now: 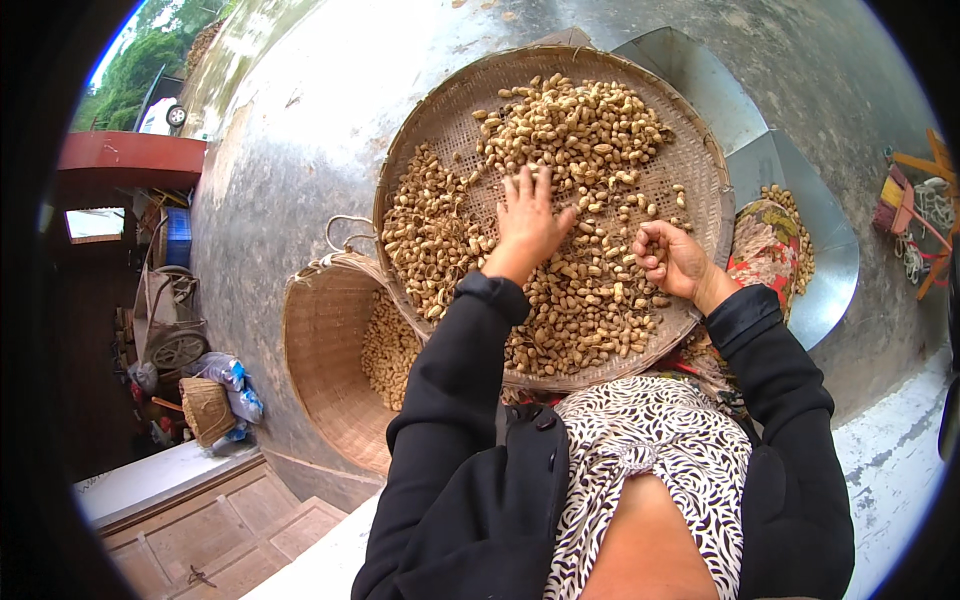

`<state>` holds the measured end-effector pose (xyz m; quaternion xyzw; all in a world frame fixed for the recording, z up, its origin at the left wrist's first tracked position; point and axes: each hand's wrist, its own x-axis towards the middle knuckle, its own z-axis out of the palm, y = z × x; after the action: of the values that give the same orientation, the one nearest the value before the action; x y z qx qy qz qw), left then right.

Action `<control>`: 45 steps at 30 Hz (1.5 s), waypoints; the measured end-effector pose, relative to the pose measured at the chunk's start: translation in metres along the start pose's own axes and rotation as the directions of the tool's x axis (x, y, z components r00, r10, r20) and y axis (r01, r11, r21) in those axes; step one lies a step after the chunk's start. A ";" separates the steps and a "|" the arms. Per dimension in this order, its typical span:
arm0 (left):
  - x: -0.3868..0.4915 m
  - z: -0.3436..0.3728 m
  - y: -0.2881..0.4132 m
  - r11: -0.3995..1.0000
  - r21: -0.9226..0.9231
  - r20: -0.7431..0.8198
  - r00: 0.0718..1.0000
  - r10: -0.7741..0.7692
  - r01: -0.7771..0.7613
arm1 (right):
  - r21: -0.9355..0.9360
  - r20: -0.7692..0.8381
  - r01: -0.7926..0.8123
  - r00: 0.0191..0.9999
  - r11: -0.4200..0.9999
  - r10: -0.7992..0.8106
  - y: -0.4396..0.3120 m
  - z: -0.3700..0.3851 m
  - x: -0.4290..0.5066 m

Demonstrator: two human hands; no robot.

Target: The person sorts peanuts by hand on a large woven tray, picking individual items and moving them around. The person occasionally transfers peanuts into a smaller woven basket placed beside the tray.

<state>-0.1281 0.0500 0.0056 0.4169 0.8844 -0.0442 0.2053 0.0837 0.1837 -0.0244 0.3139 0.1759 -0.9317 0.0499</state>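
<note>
A round woven bamboo tray point(705, 161) lies across the lap, bearing unshelled peanuts point(577, 124) in several loose heaps. At its middle, my left hand point(531, 217) is palm down with fingers spread, its fingertips at the lower edge of the far heap. My right hand point(679, 262) is over the tray's right side, fingers curled in toward the palm. Whether peanuts are inside those curled fingers cannot be made out. Scattered peanuts and bits of dry debris lie between the two hands.
A deep woven basket point(326, 352) with peanuts inside stands left of the tray. On the right, a sheet-metal container point(814, 217) holds more peanuts beside my leg. Farther left are a wheeled cart point(172, 315) and a small basket point(206, 411). A wooden-framed object point(934, 210) stands far right.
</note>
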 end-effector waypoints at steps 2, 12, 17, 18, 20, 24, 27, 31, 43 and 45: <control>-0.028 0.003 0.015 0.998 0.032 0.088 0.995 0.050 -0.053 | -0.035 -0.039 0.011 0.999 0.999 -0.013 0.000 0.004 -0.001; 0.004 0.002 -0.048 0.972 -0.199 -0.336 0.940 0.055 -0.128 | -0.105 -0.083 0.056 0.994 0.993 -0.065 0.002 0.006 0.000; 0.050 0.011 -0.058 0.953 -0.249 -0.493 0.870 0.028 -0.171 | -0.122 -0.084 0.085 0.992 0.989 -0.096 0.002 0.001 0.001; 0.055 0.013 -0.057 0.952 -0.251 -0.495 0.868 0.029 -0.174 | -0.122 -0.098 0.086 0.990 0.989 -0.098 0.002 0.001 0.001; 0.060 0.015 -0.063 0.941 -0.297 -0.505 0.863 -0.009 -0.163 | -0.126 -0.090 0.089 0.991 0.988 -0.101 0.002 0.001 0.001; 0.048 0.005 -0.047 0.876 -0.461 -0.420 0.904 -0.073 -0.144 | -0.140 -0.114 0.090 0.988 0.986 -0.107 0.003 0.001 0.002; 0.046 0.014 -0.041 0.933 -0.318 -0.455 0.890 0.008 -0.170 | -0.145 -0.081 0.098 0.991 0.985 -0.110 0.001 0.003 0.000; 0.049 0.019 -0.041 0.940 -0.307 -0.470 0.883 -0.011 -0.152 | -0.146 -0.079 0.088 0.992 0.985 -0.100 0.003 -0.001 0.002; -0.063 -0.004 0.056 0.361 -0.901 -0.142 0.951 0.274 -0.239 | -0.053 0.168 0.014 0.986 0.998 -0.005 0.002 0.017 -0.005; -0.064 -0.005 0.049 0.487 -0.817 -0.204 0.944 0.259 -0.310 | -0.042 0.062 0.002 0.998 0.999 0.001 0.003 0.019 -0.008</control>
<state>-0.0558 0.0372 0.0406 0.4079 0.7200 0.4305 0.3604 0.0796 0.1740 -0.0063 0.2838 0.1938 -0.9371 0.0617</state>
